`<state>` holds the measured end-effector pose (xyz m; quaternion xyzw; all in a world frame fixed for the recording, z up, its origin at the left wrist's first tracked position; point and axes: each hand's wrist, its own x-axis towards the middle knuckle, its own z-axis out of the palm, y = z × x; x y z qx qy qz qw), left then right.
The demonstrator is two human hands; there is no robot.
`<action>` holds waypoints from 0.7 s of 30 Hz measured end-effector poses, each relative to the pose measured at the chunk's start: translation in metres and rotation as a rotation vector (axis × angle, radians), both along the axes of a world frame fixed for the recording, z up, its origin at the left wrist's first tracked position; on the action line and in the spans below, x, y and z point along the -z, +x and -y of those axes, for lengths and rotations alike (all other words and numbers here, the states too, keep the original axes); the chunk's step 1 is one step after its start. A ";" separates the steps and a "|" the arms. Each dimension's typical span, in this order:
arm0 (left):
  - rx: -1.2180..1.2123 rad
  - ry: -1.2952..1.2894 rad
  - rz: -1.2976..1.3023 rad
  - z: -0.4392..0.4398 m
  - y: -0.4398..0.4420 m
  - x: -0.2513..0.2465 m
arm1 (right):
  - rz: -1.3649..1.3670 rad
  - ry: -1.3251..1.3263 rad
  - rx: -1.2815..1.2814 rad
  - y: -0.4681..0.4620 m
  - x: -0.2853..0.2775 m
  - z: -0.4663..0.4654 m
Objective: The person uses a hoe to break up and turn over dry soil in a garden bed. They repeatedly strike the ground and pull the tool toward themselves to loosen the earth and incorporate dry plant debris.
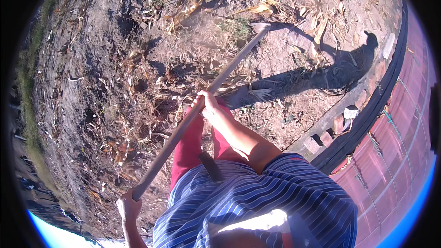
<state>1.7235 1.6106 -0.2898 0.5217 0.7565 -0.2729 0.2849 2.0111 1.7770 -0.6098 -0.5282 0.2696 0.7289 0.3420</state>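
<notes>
A long-handled hoe [179, 131] with a wooden shaft runs slantwise across the view, from lower left to upper right. My right hand [208, 104] grips the shaft about midway, in front of my legs. Close to the shaft's near end, my left hand [129, 204] is closed around it, out to the left of my body. The hoe's metal head [262, 27] is at ground level beside a green weed clump [239, 29]. Its cutting edge cannot be made out clearly. Dust hangs in the air around the head.
Dry corn stalks and leaves [320, 29] litter the loose soil [93, 44]. On the right, several bricks [338, 124] line a low edge beside black sheeting [370, 110] and a reddish plastic-covered structure [396, 155] with cords. A green grass strip [27, 100] borders the far left.
</notes>
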 end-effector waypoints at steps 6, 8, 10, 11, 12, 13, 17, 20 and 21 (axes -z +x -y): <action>0.066 0.002 0.341 -0.037 0.064 0.111 | 0.356 0.020 0.175 0.173 -0.008 -0.005; 0.153 -0.056 0.416 -0.101 0.086 0.117 | 0.386 0.072 0.234 0.223 -0.016 -0.031; 0.313 0.021 0.458 -0.150 0.092 0.107 | 0.517 0.185 0.262 0.260 -0.013 -0.051; 0.357 0.066 0.448 -0.163 0.088 0.093 | 0.618 0.105 0.258 0.247 -0.022 -0.062; 0.384 0.075 0.413 -0.169 0.075 0.077 | 0.523 0.136 0.308 0.246 -0.010 -0.054; 0.406 0.080 0.374 -0.171 0.062 0.062 | 0.424 0.163 0.352 0.243 0.006 -0.042; 0.143 0.003 0.023 -0.105 -0.070 -0.046 | 0.118 -0.062 0.153 -0.032 -0.019 0.000; 0.192 0.168 -0.304 -0.029 -0.138 -0.148 | -0.267 -0.057 0.061 -0.198 -0.034 0.053; 0.096 0.080 -0.379 0.002 -0.159 -0.172 | -0.309 -0.116 0.046 -0.234 -0.068 0.057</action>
